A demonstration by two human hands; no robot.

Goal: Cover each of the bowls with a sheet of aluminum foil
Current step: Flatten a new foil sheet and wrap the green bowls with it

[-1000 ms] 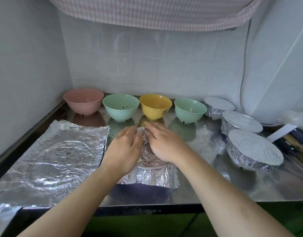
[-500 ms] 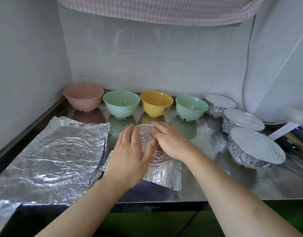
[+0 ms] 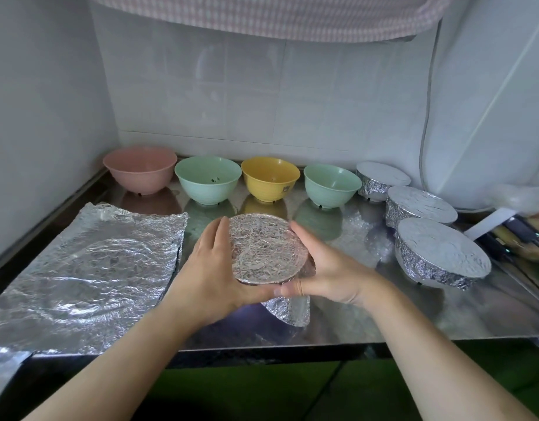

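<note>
Foil-covered bowl at tabletop front-centre: foil top now pressed flat; both hands moved from on top to the sides. Left hand and right hand grip the rim. Front flap still loose; four bowls uncovered.

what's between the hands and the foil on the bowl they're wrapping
Nothing visible. The left hand and right hand already cup the foil-covered bowl from either side, fingers against its rim. One loose foil flap hangs below the thumbs at the near edge, not yet pressed in.
</note>
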